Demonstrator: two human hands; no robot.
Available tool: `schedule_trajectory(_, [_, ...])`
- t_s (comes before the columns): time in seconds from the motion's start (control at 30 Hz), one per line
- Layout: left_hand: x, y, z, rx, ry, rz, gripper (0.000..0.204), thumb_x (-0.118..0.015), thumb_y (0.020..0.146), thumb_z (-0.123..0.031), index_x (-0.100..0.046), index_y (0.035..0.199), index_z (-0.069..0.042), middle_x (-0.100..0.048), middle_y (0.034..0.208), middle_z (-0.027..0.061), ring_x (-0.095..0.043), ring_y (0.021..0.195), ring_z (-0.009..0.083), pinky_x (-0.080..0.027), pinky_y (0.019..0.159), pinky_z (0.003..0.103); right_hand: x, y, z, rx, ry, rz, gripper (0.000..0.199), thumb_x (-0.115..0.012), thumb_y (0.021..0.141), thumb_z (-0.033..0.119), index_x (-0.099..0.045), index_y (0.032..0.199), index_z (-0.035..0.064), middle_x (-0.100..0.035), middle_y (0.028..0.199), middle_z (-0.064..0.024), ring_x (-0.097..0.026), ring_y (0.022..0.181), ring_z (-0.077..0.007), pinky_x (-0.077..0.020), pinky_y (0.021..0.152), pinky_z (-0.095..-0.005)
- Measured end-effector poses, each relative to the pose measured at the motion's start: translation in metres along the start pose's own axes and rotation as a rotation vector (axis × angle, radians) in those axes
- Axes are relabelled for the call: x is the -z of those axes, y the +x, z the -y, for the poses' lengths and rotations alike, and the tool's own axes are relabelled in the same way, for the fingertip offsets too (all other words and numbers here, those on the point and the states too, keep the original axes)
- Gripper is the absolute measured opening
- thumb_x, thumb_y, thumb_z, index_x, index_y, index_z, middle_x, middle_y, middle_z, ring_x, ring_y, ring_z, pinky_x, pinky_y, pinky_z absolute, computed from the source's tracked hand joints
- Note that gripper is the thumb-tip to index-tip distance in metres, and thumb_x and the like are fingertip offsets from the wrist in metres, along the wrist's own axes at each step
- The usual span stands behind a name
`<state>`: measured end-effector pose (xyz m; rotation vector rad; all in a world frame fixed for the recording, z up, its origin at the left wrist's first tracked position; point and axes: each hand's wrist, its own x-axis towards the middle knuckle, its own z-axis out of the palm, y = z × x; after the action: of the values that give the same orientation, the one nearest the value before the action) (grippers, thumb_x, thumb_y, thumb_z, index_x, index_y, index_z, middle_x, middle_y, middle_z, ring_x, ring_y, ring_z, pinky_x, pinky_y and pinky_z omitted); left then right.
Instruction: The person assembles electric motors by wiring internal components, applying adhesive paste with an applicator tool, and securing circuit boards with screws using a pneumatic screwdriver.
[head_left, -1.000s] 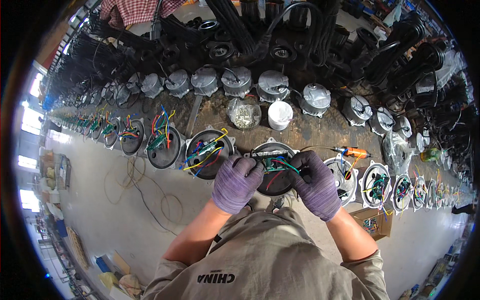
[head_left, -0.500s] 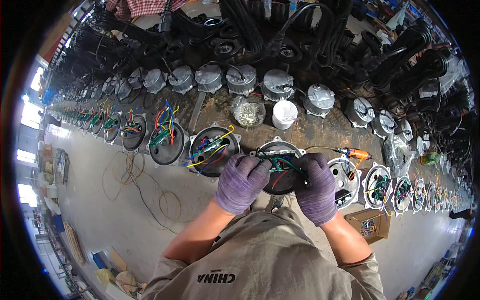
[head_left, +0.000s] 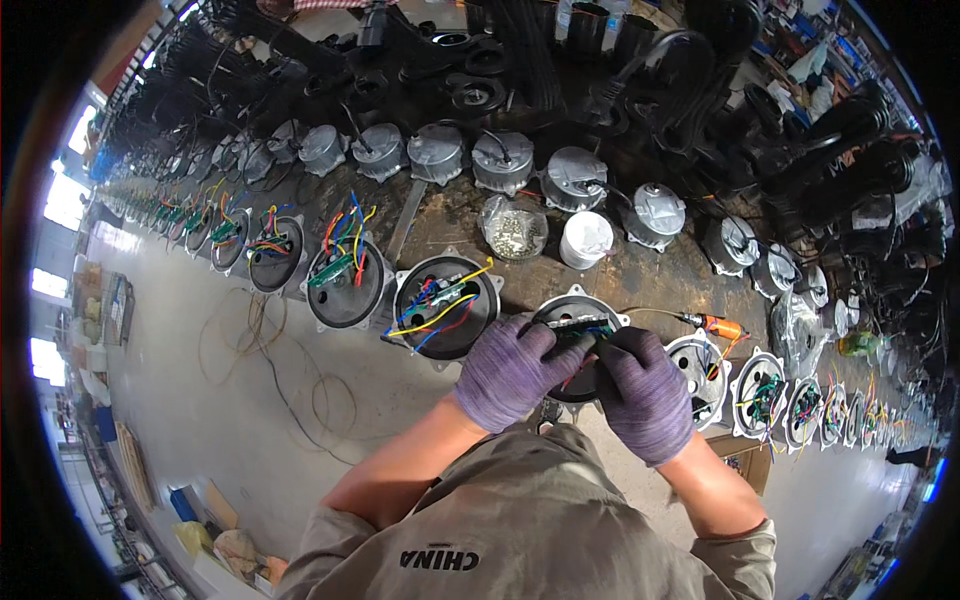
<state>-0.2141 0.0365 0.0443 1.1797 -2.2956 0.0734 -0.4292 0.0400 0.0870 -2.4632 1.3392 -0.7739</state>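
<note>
Both my hands wear purple knit gloves and meet over a round grey metal housing [head_left: 576, 293] at the table's near edge. My left hand [head_left: 510, 373] is closed at the left end of a circuit board [head_left: 572, 326], which lies across the housing. Close beside it, my right hand [head_left: 648, 398] has its fingers curled together at the board's right end; what they pinch is hidden. A red wire shows inside the housing below the board. To the left stands another housing [head_left: 402, 318] with a green board and yellow, blue and red wires.
Similar wired housings [head_left: 762, 396] line the near edge on both sides. Behind them are a bag of small metal parts [head_left: 515, 229], a white tub [head_left: 586, 241] and an orange power screwdriver [head_left: 722, 327]. Grey motor-like cans [head_left: 504, 162] and black cables stand farther back. A cardboard box [head_left: 757, 468] sits below right.
My right hand has come closer to my left, its fingers now bunched where the green wires showed between the hands. The whole view has shifted slightly, so the table sits farther right.
</note>
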Motion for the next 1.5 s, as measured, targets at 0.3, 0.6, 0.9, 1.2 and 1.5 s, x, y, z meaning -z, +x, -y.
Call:
schedule_trajectory(0.3, [-0.005, -0.007, 0.031, -0.116, -0.106, -0.094, 0.040, -0.070, 0.076, -0.023, -0.075, 0.115, -0.029, -0.053, 0.088, 0.0001, -0.054, 0.076, 0.0216, -0.046, 0.063, 0.039, 0.048, 0.069, -0.019, 0.012, 0.178, 0.167, 0.021, -0.082, 0.083, 0.015, -0.073, 0.099, 0.0072, -0.070, 0.096, -0.0132, -0.070, 0.079, -0.0316, -0.0584, 0.071, -0.0393])
schedule_trajectory(0.6, [-0.018, -0.021, 0.055, -0.101, -0.169, -0.213, 0.051, -0.074, 0.069, -0.025, -0.077, 0.120, -0.033, -0.048, 0.083, -0.0032, -0.051, 0.071, 0.0178, -0.044, 0.062, 0.037, -0.141, 0.229, -0.121, 0.311, -0.167, 0.845, 0.024, -0.068, 0.086, 0.018, -0.075, 0.106, 0.0079, -0.073, 0.105, -0.0199, -0.070, 0.101, -0.0406, -0.0556, 0.089, -0.0489])
schedule_trajectory(0.9, [-0.026, -0.027, 0.069, 0.061, -0.422, -0.301, 0.052, -0.073, 0.068, -0.021, -0.074, 0.120, -0.031, -0.047, 0.077, -0.0001, -0.056, 0.060, 0.0184, -0.049, 0.051, 0.033, -0.294, 0.258, -0.166, 0.302, -0.433, 0.996, 0.029, -0.067, 0.084, 0.013, -0.073, 0.112, 0.0096, -0.073, 0.106, -0.0209, -0.070, 0.102, -0.0415, -0.0563, 0.089, -0.0503])
schedule_trajectory(1.2, [-0.016, -0.036, 0.066, 0.203, -0.652, -0.152, 0.034, -0.086, 0.077, -0.010, -0.073, 0.107, -0.002, -0.072, 0.114, 0.0212, -0.071, 0.100, 0.0392, -0.055, 0.087, 0.048, -0.299, 0.259, -0.143, 0.234, -0.411, 0.945, 0.032, -0.052, 0.097, 0.017, -0.072, 0.117, 0.0030, -0.072, 0.118, -0.0242, -0.071, 0.107, -0.0424, -0.0565, 0.091, -0.0487])
schedule_trajectory(1.5, [-0.011, -0.027, 0.065, 0.153, -0.471, -0.177, 0.041, -0.087, 0.069, -0.014, -0.079, 0.109, -0.017, -0.069, 0.102, 0.0120, -0.068, 0.087, 0.0328, -0.057, 0.070, 0.044, -0.290, 0.252, -0.154, 0.189, -0.406, 0.814, 0.029, -0.063, 0.089, 0.023, -0.068, 0.107, 0.0004, -0.073, 0.102, -0.0249, -0.071, 0.096, -0.0439, -0.0570, 0.083, -0.0519])
